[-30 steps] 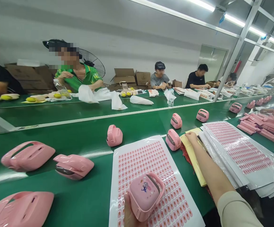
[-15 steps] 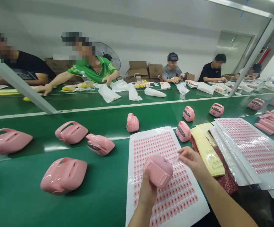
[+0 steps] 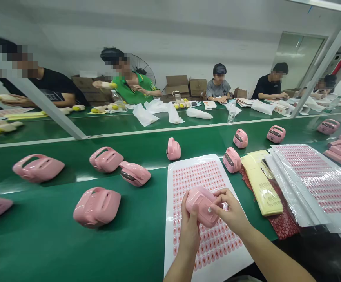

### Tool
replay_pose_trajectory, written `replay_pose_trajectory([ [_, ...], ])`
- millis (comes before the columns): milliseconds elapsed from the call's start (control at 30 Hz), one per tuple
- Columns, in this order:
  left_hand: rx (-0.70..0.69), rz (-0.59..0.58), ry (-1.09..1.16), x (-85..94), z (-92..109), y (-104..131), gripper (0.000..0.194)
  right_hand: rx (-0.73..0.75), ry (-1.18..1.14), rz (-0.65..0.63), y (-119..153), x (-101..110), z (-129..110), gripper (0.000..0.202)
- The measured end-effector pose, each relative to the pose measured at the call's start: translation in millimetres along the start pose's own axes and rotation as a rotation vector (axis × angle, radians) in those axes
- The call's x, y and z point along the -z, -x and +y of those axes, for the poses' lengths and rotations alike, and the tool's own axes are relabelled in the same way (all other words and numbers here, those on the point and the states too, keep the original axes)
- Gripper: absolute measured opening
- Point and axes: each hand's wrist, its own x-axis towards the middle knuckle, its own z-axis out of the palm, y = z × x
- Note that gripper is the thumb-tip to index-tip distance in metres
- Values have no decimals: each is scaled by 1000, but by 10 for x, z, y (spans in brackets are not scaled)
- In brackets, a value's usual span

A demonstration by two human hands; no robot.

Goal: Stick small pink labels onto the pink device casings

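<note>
Pink case (image 3: pixel 198 197): cradling in left hand (image 3: pixel 189 232), seemingly to steady its upturned face | holding right hand (image 3: pixel 231 211) narrow at small white spot (image 3: pixel 209 209) there, cannot tell if pinching | working above sticker sheet (image 3: pixel 196 172) on bench (image 3: pixel 129 250), likely for short reach

The right hand (image 3: pixel 229 210), over the yellow stack (image 3: pixel 263 186) at two o'clock a second ago, is now at the pink device's (image 3: pixel 202 205) three o'clock side, pinching a small white piece (image 3: pixel 209 209) against it. The device's printed face has turned away. At eleven o'clock, the person in green (image 3: pixel 129 88) now lifts a yellow-tipped piece (image 3: pixel 106 85).
</note>
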Motion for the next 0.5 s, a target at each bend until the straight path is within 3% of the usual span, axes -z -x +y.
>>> replay_pose_trajectory([
  [200, 7, 19, 18, -21, 17, 18, 75, 162, 122, 68, 46, -17, 20, 11],
  [500, 11, 28, 26, -9, -6, -31, 74, 762, 511, 268, 129, -95, 86, 17],
])
